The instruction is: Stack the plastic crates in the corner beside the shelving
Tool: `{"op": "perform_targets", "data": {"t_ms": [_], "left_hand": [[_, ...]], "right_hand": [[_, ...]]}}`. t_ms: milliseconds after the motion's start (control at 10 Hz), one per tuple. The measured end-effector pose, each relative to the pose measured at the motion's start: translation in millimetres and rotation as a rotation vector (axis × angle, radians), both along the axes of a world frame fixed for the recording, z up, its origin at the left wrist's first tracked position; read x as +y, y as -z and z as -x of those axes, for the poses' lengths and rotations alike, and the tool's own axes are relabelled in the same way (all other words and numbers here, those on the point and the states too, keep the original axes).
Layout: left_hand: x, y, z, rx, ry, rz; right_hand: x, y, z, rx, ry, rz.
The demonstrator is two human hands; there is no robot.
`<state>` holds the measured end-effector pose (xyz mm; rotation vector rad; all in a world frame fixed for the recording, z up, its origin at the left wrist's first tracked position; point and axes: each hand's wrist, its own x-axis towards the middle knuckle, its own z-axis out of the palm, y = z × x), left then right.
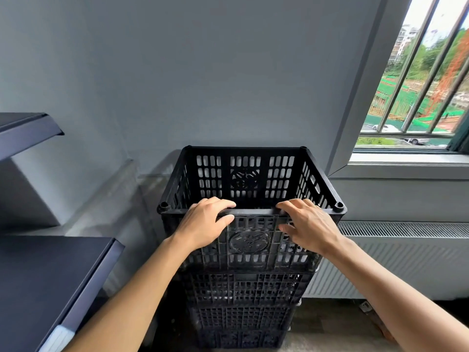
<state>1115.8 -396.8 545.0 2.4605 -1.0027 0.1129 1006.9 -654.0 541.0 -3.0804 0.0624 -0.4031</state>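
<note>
Shelving (58, 270) runs along my nine o'clock, the barred window (416, 97) at two, and between them, at twelve, the black crate stack (243, 301) fills the corner. The top slatted crate (251, 179) sits on the ones below. My left hand (203, 224) and right hand (309, 227) curl over its near rim, fingers hooked inside, thumbs outside, probably to seat it squarely.
</note>
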Motion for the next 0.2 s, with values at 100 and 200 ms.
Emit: {"op": "perform_targets", "data": {"t_ms": [100,200], "left_hand": [[4,-7,14,-0.002,0.012,0.064],[7,-19,24,-0.003,0.022,0.148]], "right_hand": [[2,-8,13,-0.013,-0.012,-0.008],[3,-20,21,-0.043,-0.009,-0.032]]}}
